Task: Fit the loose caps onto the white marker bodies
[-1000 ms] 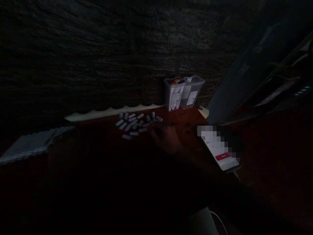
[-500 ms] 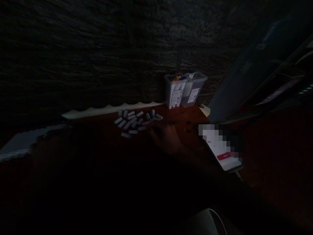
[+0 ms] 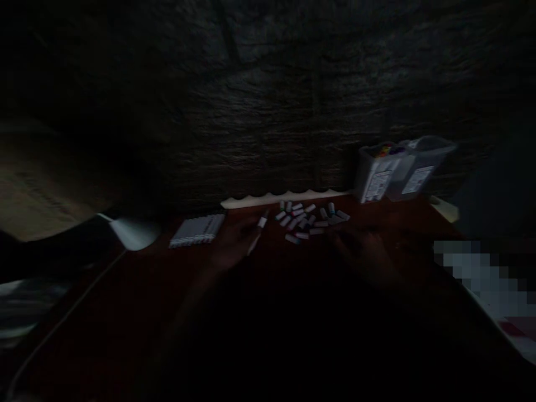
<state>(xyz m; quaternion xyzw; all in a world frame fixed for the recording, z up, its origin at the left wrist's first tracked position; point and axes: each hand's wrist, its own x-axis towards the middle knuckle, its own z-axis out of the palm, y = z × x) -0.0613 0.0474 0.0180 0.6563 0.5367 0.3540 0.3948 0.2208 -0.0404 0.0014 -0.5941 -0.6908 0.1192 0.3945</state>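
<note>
In dim light, my left hand [image 3: 234,241] is closed around a slim white marker [image 3: 262,221] with a dark tip, held slanted above the brown table. To its left, several white markers [image 3: 199,229] lie side by side in a neat row. Short white cylinders with coloured ends, like marker caps [image 3: 302,221], lie scattered in a group between my hands. My right hand [image 3: 362,248] is low at the right edge of this group, fingers towards the nearest caps. Darkness and blur hide whether its fingers hold anything.
Two clear plastic tubs [image 3: 377,176] stand against the dark textured wall, one with coloured-ended markers inside. A pale wavy-edged strip [image 3: 285,198] runs along the table's back. A white cone-shaped object [image 3: 136,231] with a cable stands left. A lit phone [image 3: 486,290] lies right.
The view has swung left, so the caps, tubs and phone appear further right. My left hand has come from the far left towards the caps and now shows a marker in it.
</note>
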